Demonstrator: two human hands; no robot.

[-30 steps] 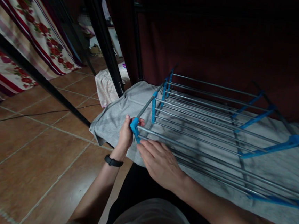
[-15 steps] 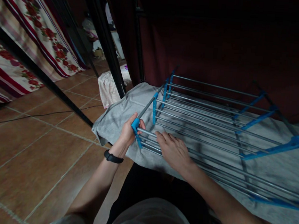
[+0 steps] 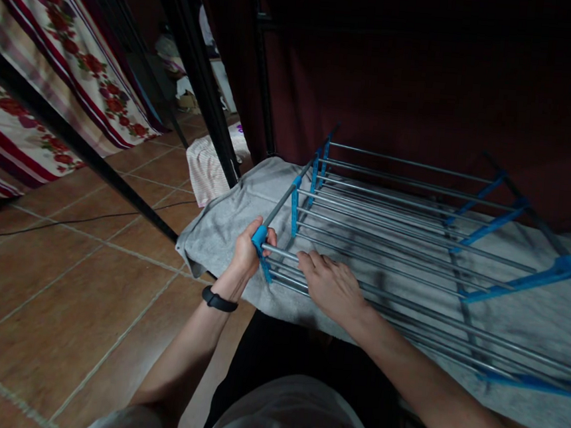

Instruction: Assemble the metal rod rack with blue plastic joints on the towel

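Observation:
A rack of grey metal rods joined by blue plastic brackets (image 3: 294,209) lies across a grey blanket (image 3: 262,192). My left hand (image 3: 248,247) is wrapped round the blue corner connector (image 3: 259,236) at the rack's near left end, a black band on the wrist. Just to the right, my right hand (image 3: 332,285) curls over the near metal rod (image 3: 407,304); its fingertips are partly hidden beneath. More blue brackets (image 3: 499,286) hold the rods at the far right end, which is dim.
Black metal posts (image 3: 198,73) rise at the left of the blanket, before a dark red cloth (image 3: 401,91). A striped floral curtain (image 3: 79,63) hangs at far left. A thin cable (image 3: 90,215) crosses the tiled floor (image 3: 58,294). A pale striped cloth (image 3: 209,167) lies beyond.

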